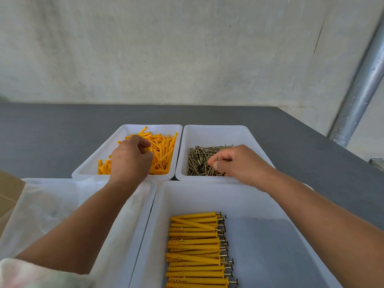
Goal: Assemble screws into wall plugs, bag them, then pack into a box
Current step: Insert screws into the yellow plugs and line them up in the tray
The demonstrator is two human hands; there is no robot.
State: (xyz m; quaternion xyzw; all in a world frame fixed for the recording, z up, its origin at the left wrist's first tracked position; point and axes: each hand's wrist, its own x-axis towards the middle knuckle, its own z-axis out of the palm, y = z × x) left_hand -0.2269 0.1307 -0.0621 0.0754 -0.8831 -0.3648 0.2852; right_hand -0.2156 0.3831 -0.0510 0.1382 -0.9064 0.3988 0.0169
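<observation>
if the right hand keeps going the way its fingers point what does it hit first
The right hand would likely meet the screws first, then that tray's wall; depth unclear.

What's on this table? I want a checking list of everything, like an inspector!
Surface: grey table, four white trays.
Job's things: wall plugs far left; screws far right; assembled plugs near right; plastic bags near left; cardboard box at left edge.
Clutter: unclear scrap at right edge.
Hands: left hand grips wall plugs; right hand pinches a screw.
Cables: nothing seen.
Surroundings: pale wall, metal pipe.
</observation>
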